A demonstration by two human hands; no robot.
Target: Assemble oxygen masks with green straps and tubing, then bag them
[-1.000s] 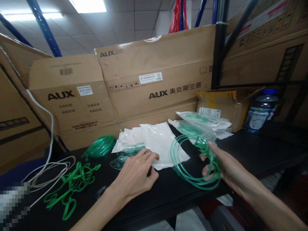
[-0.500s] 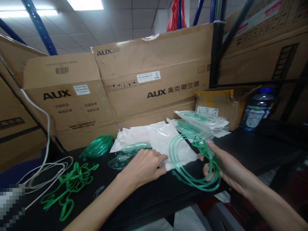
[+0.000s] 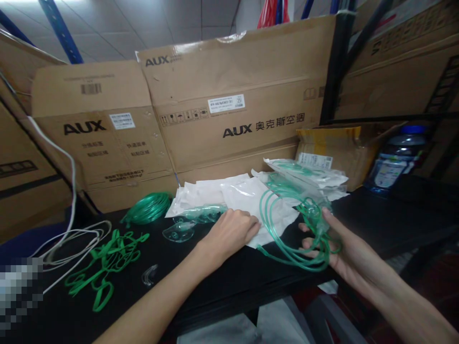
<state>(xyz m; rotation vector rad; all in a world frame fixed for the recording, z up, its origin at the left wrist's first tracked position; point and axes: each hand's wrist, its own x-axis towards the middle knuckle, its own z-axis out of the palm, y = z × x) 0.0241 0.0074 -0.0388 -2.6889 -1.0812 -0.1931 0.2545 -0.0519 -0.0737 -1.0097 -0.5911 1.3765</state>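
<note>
My right hand (image 3: 344, 253) is closed around an oxygen mask with green tubing (image 3: 274, 227). The tubing hangs in loose loops to the left, and the mask body is bunched against my thumb. My left hand (image 3: 233, 231), fingers curled, grips the near edge of a white pouch (image 3: 247, 193); its fingertips are partly hidden. The pouch lies on a pile of white pouches (image 3: 204, 191). Just left of that hand, a clear mask (image 3: 179, 231) rests on the black table.
A green tubing coil (image 3: 148, 208), green elastic straps (image 3: 114, 255) and small thin strips (image 3: 149, 274) lie to the left. Filled pouches (image 3: 304, 169) are stacked at right, before an opened carton (image 3: 344, 148) and a blue-capped bottle (image 3: 396, 157). Large cartons (image 3: 229, 124) stand behind.
My left hand has shifted slightly right along the pouch's near edge. My right hand still holds the oxygen mask and tubing, its fingers a little more spread. The view has tilted down slightly.
</note>
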